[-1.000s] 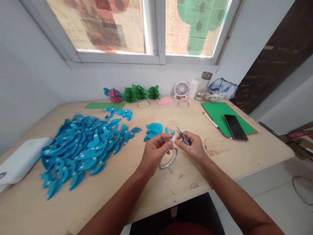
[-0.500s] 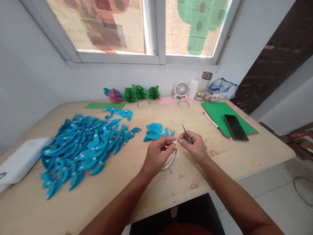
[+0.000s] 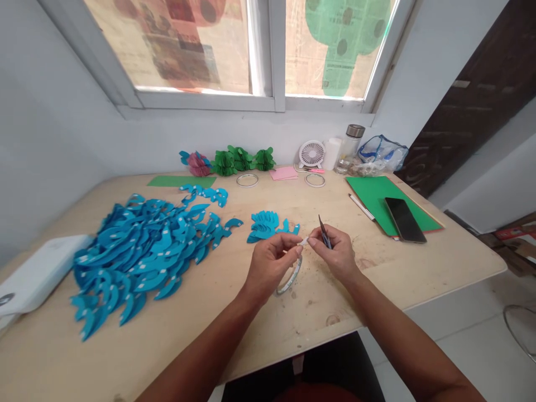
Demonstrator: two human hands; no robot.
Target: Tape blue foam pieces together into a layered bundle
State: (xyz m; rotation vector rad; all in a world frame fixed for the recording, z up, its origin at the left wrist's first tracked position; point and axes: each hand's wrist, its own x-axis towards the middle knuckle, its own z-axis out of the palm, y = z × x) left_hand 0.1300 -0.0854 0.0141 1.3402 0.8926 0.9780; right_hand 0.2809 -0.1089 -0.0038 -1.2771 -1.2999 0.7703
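My left hand [image 3: 270, 261] is closed around a thin roll of white tape [image 3: 290, 278] that hangs below its fingers over the wooden table [image 3: 293, 318]. My right hand [image 3: 335, 251] pinches the free end of the tape [image 3: 304, 242] and also grips small dark scissors [image 3: 324, 231], blades pointing up. The two hands meet fingertip to fingertip. Just beyond them lies a small stack of blue paper cut-outs [image 3: 264, 225]. A large heap of the same blue pieces with white tape squares [image 3: 146, 251] covers the table's left half.
A green mat [image 3: 377, 195] with a black phone [image 3: 404, 219] and a pen [image 3: 360, 206] lies at right. Two tape rolls [image 3: 247, 180], pink notes, a small fan [image 3: 311, 153], a bottle, a plastic bag and green paper flowers [image 3: 240, 159] line the wall. A white box [image 3: 33, 273] sits far left.
The scissors have tilted more upright in my right hand, and the tape end is now pinched between both hands. The view has shifted slightly.
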